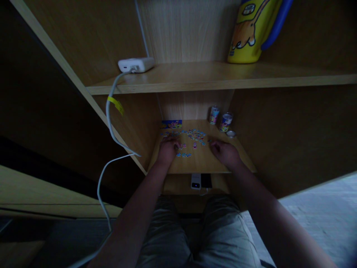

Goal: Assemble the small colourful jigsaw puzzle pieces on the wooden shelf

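Observation:
Small colourful jigsaw puzzle pieces (196,135) lie loosely spread over the wooden desk surface. A short row of joined-looking blue pieces (184,155) lies nearer to me, and a pink piece (194,146) sits apart in the middle. My left hand (167,149) rests at the left among the pieces, its fingers curled together; whatever they may hold is hidden. On the right, my right hand (224,150) is closed in a pinch, with a small puzzle piece (209,141) at its fingertips.
Two printed cans (214,115) (225,122) and a round lid (230,134) stand at the back right. A picture card (171,124) leans at the back left. Overhead, a shelf (189,80) holds a white charger (136,65) with a hanging cable and a yellow mug (248,35). Below sits a power bank (196,181).

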{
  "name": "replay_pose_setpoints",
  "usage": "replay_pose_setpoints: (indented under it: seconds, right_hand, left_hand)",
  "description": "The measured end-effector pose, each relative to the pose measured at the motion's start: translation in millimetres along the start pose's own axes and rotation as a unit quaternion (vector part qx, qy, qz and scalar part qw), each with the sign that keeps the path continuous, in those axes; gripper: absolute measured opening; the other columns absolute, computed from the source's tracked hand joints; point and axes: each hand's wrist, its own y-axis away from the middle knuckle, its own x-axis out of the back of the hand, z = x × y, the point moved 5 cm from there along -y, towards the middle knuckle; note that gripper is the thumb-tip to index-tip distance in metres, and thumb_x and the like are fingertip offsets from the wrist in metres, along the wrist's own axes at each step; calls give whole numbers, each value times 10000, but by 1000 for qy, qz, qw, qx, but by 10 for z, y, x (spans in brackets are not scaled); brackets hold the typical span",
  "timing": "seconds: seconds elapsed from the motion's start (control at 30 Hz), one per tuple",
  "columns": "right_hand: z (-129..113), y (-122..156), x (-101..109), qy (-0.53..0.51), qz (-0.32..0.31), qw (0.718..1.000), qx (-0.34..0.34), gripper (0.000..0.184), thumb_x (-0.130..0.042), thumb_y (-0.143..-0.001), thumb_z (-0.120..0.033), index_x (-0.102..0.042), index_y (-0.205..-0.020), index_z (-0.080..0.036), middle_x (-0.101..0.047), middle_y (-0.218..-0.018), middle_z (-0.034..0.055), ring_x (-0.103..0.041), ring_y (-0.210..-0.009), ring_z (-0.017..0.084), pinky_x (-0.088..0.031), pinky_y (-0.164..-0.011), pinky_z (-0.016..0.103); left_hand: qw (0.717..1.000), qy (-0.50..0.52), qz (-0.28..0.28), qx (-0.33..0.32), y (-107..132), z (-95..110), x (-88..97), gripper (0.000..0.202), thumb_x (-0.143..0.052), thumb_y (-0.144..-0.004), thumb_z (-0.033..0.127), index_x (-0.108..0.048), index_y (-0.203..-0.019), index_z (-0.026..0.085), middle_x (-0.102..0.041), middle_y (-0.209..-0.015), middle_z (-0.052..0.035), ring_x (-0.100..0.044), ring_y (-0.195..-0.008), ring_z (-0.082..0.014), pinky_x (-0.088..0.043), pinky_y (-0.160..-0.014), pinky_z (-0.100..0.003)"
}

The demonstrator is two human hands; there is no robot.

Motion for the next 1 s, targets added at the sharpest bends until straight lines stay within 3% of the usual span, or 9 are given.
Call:
replay_pose_setpoints:
  seconds: [0.2, 0.4, 0.6, 0.8, 1.0]
  right_hand:
    - [-11, 7, 3, 1, 5, 1000, -3, 300, -543, -1083, -432, -796, -1145, -285, -874, -1028, 50, -799, -871, 241, -486, -723, 323]
    - [-7, 10, 4, 4, 7, 1000, -5, 318, -543, -1081, -439, -806, -1164, -282, -876, -1028, 55, -798, -876, 246, -505, -732, 322]
    - [-17, 10, 18, -1, 3, 1000, 1, 319, -530, -1087, -431, -808, -1137, -283, -874, -1052, 57, -800, -913, 252, -495, -737, 325]
    - [-22, 20, 23, -1, -1, 1000, -3, 314, -538, -1093, -436, -805, -1137, -276, -874, -1043, 56, -792, -878, 240, -477, -723, 315]
    - [-24, 21, 17, 5, 12, 1000, -1, 311, -545, -1092, -440, -810, -1138, -283, -873, -1032, 53, -798, -898, 250, -478, -724, 319]
  left_hand:
    - [1000, -6, 4, 6, 6, 13, 10, 332, -677, -824, -48, -784, -752, 258, -818, -1026, -49, -739, -1104, -253, -557, -1111, -431]
    - [997, -12, 54, 61, 34, -48, 116, 350, -608, -850, -28, -811, -891, 255, -825, -1137, -84, -723, -1160, -299, -557, -1108, -484]
    - [990, -34, 55, 129, 46, -186, 106, 266, -646, -823, 19, -785, -727, 223, -818, -1004, -112, -746, -1031, -294, -575, -1053, -460]
    - [995, -10, 65, 79, 14, -87, 126, 297, -648, -830, -2, -768, -710, 242, -814, -927, -68, -750, -1007, -262, -566, -1063, -418]
    - [998, -39, 29, 33, 27, 80, 98, 264, -711, -873, 62, -822, -764, 276, -844, -1064, -39, -732, -1136, -284, -535, -1109, -468]
